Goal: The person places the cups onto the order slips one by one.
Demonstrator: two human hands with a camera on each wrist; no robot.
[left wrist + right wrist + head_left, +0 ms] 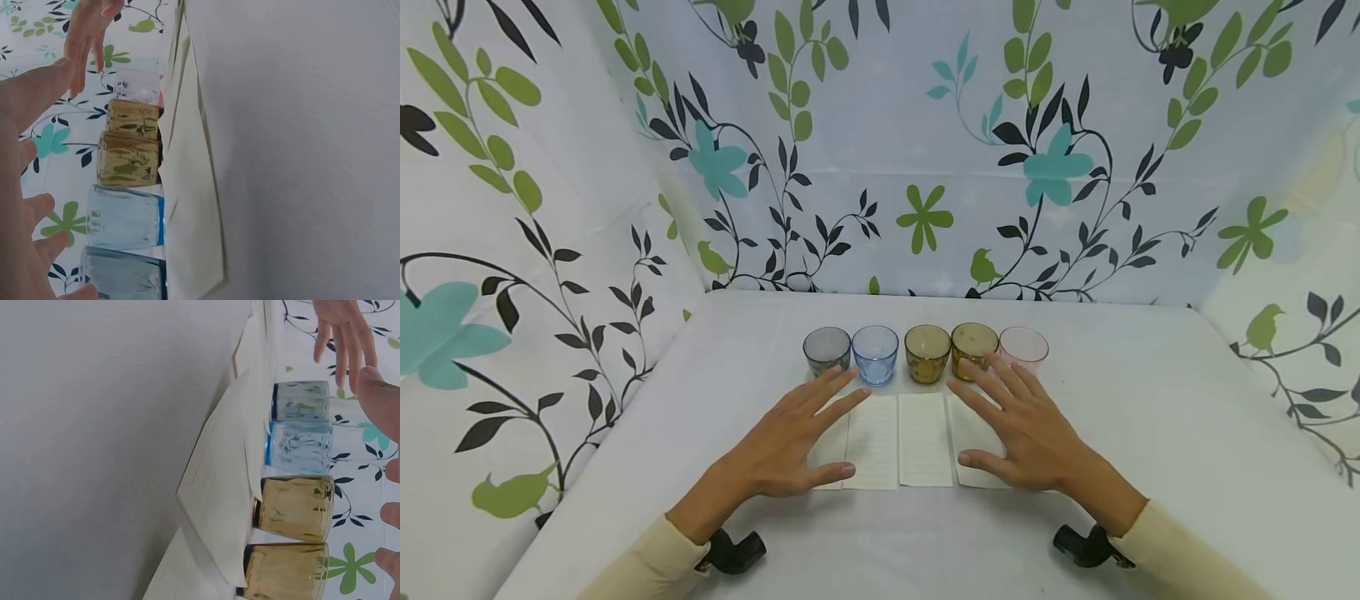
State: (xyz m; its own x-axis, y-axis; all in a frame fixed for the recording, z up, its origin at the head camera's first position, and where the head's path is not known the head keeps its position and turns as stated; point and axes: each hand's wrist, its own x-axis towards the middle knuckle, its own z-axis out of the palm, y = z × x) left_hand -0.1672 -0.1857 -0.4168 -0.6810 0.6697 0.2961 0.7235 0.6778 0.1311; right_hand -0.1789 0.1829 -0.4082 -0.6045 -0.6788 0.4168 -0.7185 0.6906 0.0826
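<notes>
Both hands hover over a row of lined paper sheets (925, 442), fingers spread and nothing held. My left hand (797, 437) is above the left sheets, its fingertips near a grey glass (827, 348) and a blue glass (875, 354). Over the right sheets is my right hand (1018, 425), its fingertips overlapping an amber glass (973, 342) and a pink glass (1024, 343) in the head view. Another amber glass (927, 354) stands mid-row. In the right wrist view, a sheet (219, 469) has raised edges. The hands partly cover the outer sheets.
A white cloth (895, 542) covers the table. Behind and at the sides hangs a curtain (865, 125) printed with leaves, flowers and birds. A black wrist camera (737, 552) sits under the left cuff and another (1084, 546) under the right.
</notes>
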